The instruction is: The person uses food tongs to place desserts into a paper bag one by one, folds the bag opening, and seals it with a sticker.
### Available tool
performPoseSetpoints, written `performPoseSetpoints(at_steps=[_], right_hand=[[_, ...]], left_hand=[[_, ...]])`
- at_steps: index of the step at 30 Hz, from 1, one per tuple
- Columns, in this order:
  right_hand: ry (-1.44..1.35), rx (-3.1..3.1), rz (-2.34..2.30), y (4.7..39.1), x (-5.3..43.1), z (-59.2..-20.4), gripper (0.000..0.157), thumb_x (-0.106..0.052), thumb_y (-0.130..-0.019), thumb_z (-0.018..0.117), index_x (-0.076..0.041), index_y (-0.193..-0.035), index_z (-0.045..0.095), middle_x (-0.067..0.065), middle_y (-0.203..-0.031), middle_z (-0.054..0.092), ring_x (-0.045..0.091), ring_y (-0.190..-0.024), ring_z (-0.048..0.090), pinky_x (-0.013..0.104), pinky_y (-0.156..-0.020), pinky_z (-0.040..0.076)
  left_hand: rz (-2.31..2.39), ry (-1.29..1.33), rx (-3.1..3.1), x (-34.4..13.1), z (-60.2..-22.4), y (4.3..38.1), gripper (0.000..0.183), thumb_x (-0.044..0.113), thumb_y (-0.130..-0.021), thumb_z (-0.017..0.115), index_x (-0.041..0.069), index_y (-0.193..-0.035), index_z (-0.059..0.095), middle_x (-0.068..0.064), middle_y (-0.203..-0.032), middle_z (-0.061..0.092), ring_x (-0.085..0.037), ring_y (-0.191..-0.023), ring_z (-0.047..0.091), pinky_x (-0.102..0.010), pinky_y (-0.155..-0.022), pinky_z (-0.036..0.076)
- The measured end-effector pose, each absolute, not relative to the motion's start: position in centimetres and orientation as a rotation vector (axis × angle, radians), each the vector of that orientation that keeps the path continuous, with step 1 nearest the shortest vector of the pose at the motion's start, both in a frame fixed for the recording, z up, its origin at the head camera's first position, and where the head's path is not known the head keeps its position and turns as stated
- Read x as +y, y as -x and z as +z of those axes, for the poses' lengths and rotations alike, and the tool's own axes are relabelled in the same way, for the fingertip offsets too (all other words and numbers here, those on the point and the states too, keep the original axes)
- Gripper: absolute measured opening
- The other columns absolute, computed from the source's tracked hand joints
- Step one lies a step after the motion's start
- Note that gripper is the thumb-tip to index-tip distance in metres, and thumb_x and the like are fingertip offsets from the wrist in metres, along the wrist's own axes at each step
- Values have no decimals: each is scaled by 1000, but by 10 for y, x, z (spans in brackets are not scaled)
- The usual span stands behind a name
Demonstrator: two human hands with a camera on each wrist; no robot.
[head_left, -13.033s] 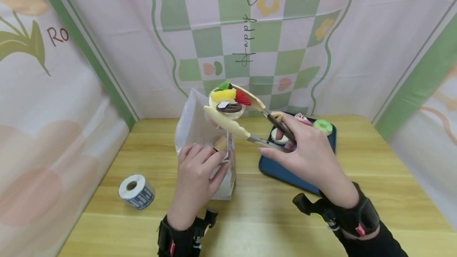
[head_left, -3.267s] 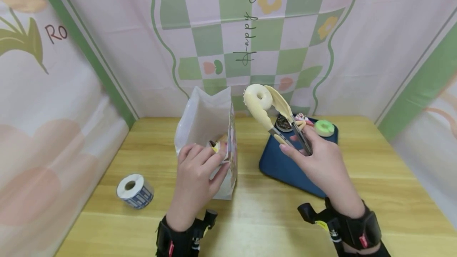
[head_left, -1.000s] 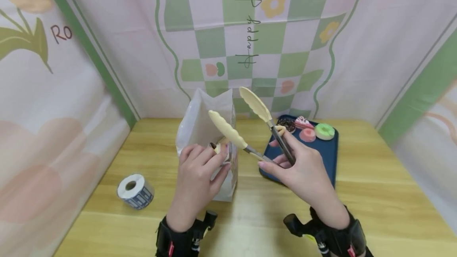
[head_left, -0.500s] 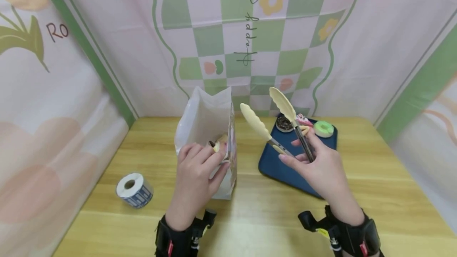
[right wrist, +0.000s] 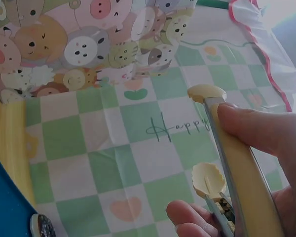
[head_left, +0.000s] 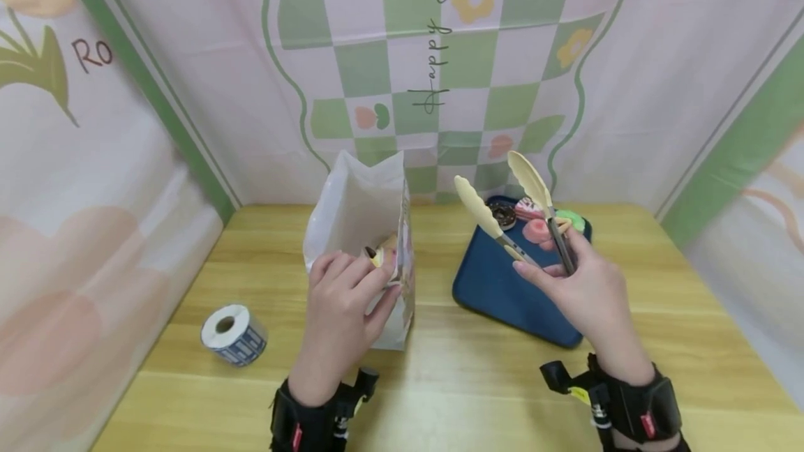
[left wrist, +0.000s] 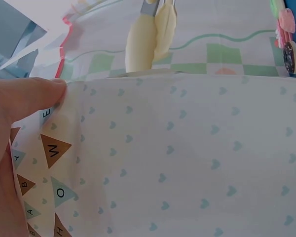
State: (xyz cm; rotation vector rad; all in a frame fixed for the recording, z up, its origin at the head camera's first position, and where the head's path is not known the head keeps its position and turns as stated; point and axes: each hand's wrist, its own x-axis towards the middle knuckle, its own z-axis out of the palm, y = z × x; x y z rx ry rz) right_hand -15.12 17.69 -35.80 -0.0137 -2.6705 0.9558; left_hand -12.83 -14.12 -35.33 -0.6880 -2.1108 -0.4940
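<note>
The left hand (head_left: 342, 305) pinches the near edge of the open bag (head_left: 358, 208); the right hand (head_left: 587, 284) grips the tongs (head_left: 484, 213), tips spread with nothing between. Pink sweet (head_left: 536, 231), dark donut (head_left: 502, 216), cake (head_left: 527, 208) and green donut (head_left: 573, 218) sit at the far end of the tray (head_left: 502, 284). Best to steady the bag, straddle one piece with both tips, and squeeze lightly, clear of neighbours.

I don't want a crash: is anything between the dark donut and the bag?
In the head view, only the tongs, held in the right hand, show between the dark donut and the open bag.
</note>
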Motion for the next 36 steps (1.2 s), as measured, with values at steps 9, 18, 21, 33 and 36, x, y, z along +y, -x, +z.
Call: performPoseSetpoints(at_steps=[9, 18, 21, 33, 36], right_hand=[[78, -2681, 919, 162, 187, -366, 64, -63, -79, 70, -16, -119, 54, 15, -111, 72, 31, -85, 74, 39, -64, 51], [117, -2674, 892, 173, 204, -376, 67, -61, -81, 69, -11, -123, 53, 17, -117, 70, 36, -87, 73, 42, -67, 49], [140, -2678, 882, 176, 208, -379, 69, -62, -81, 68, -10, -124, 53, 17, -115, 70, 35, -86, 73, 39, -65, 47], [219, -2743, 867, 187, 222, -394, 75, -66, -81, 65, -8, -127, 53, 18, -112, 70, 37, -95, 64, 33, -64, 37], [242, -2772, 867, 190, 226, -397, 78, -68, -81, 63, -7, -128, 51, 20, -114, 68, 37, -93, 62, 32, -63, 36]], left_hand=[[-492, 677, -2118, -143, -354, 126, 18, 25, -84, 73, 16, -99, 73, 4, -73, 55, -19, -76, 52, -42, -92, 37], [-489, 673, -2134, -143, -353, 126, 20, 25, -82, 74, 17, -100, 73, 4, -74, 58, -19, -78, 53, -42, -93, 37], [-490, 674, -2132, -143, -353, 126, 19, 25, -82, 74, 17, -99, 73, 4, -74, 59, -19, -78, 54, -43, -93, 37], [-500, 690, -2118, -141, -353, 126, 13, 25, -83, 74, 16, -92, 71, 5, -72, 56, -19, -76, 52, -42, -91, 37], [-505, 697, -2095, -141, -354, 127, 11, 25, -83, 73, 15, -86, 68, 4, -72, 54, -18, -75, 52, -42, -90, 37]])
